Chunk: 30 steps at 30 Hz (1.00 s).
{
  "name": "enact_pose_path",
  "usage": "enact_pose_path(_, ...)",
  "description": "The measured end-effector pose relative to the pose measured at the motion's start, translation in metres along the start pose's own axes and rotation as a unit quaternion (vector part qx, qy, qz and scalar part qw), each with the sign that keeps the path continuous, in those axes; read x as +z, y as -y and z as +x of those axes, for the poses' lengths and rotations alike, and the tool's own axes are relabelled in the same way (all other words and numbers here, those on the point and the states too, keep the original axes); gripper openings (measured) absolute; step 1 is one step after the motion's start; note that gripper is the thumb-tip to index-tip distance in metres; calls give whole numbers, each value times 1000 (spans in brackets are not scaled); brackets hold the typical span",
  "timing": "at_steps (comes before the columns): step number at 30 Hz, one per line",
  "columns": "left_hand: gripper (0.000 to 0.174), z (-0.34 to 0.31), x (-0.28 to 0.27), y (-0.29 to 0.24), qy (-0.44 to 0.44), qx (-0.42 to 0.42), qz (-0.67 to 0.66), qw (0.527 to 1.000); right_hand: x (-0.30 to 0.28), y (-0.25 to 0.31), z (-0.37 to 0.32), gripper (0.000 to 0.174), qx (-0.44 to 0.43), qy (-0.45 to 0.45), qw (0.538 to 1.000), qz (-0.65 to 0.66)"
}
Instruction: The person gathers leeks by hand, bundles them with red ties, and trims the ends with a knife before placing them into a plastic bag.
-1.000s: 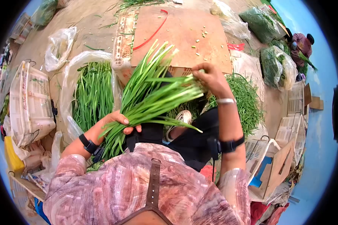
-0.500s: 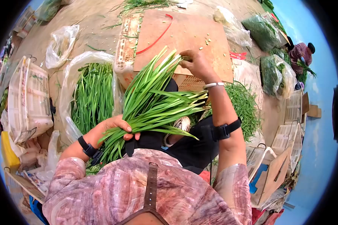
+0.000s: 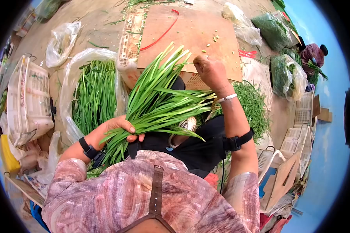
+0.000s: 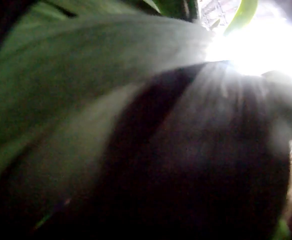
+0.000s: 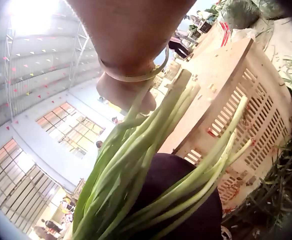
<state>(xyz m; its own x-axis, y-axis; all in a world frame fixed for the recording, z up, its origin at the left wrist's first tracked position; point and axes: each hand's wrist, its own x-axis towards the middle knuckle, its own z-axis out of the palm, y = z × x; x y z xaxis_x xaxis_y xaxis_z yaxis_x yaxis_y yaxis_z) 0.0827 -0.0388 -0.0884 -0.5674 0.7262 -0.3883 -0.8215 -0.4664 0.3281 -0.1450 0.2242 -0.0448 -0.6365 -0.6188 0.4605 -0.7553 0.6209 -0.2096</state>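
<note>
A fanned bunch of garlic chives lies across the person's lap, pale stem ends pointing up and to the right. The left hand grips it near the leafy end, thumb over the top. Beyond the stem ends, the right hand is raised with curled fingers and pinches a thin chive strand that runs back to the bunch. In the right wrist view the chive stems rise toward that hand, whose fingertips are hidden. Dark, blurred leaves fill the left wrist view.
A board with a red strap tops a plastic crate ahead. Left stands a clear bag of chives; right, a heap of loose greens. Stacked crates flank the left. Another person works far right.
The right hand first moved from the lower stems up and left to the upper ones, then drew slightly right, away from the tips. The bunch spread into two fans. The left hand kept its grip.
</note>
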Motion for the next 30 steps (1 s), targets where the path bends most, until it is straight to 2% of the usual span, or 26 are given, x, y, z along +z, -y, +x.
enact_pose_path(2,62,0,-4,1,-2,1,8,1000,0,-3,-4,4,4,19,1000,3)
enact_pose_path(5,60,0,-6,1,7,-4,30,1000,-20,-14,-13,3,16,0,999,-36)
enact_pose_path(6,60,0,-7,1,13,0,42,999,-33,-17,-17,3,52,-4,994,-100)
enact_pose_path(8,60,0,-9,1,22,-5,51,998,-59,-51,-38,4,87,-10,990,-108)
enact_pose_path(10,60,-2,-5,0,1,7,43,999,-92,-93,-73,8,165,-21,975,-144)
enact_pose_path(12,61,-3,-5,3,-3,13,23,1000,-130,-119,-104,14,371,43,886,-275)
enact_pose_path(14,61,-1,-11,6,3,28,-11,1000,-150,-110,-128,25,441,94,796,-404)
enact_pose_path(15,62,1,-15,6,16,20,-27,999,-151,-106,-128,25,442,91,795,-405)
enact_pose_path(17,63,1,-16,9,21,14,-55,998,-143,-93,-134,39,375,78,904,-190)
enact_pose_path(18,63,1,-16,10,24,8,-84,996,-130,-80,-124,46,380,89,920,-20)
enact_pose_path(19,64,2,-18,11,33,4,-92,995,-109,-67,-117,46,391,93,899,176)
enact_pose_path(20,64,3,-19,11,32,0,-87,996,-97,-43,-103,47,377,126,876,272)
enact_pose_path(22,64,4,-20,10,46,-4,-101,994,-66,-13,-90,42,421,151,756,478)
enact_pose_path(24,63,2,-13,10,28,10,-88,996,-55,3,-80,36,390,174,783,453)
enact_pose_path(25,63,1,-14,12,15,18,-83,996,-52,3,-76,27,379,164,801,433)
enact_pose_path(26,62,0,-15,14,4,26,-78,997,-51,6,-77,27,379,166,801,434)
enact_pose_path(28,61,-1,-11,14,-4,35,-77,996,-50,11,-81,21,363,87,797,474)
enact_pose_path(29,61,-1,-12,14,-5,32,-78,996,-48,16,-82,15,384,58,786,482)
enact_pose_path(30,60,-1,-14,14,-5,29,-79,996,-42,12,-86,15,385,60,786,480)
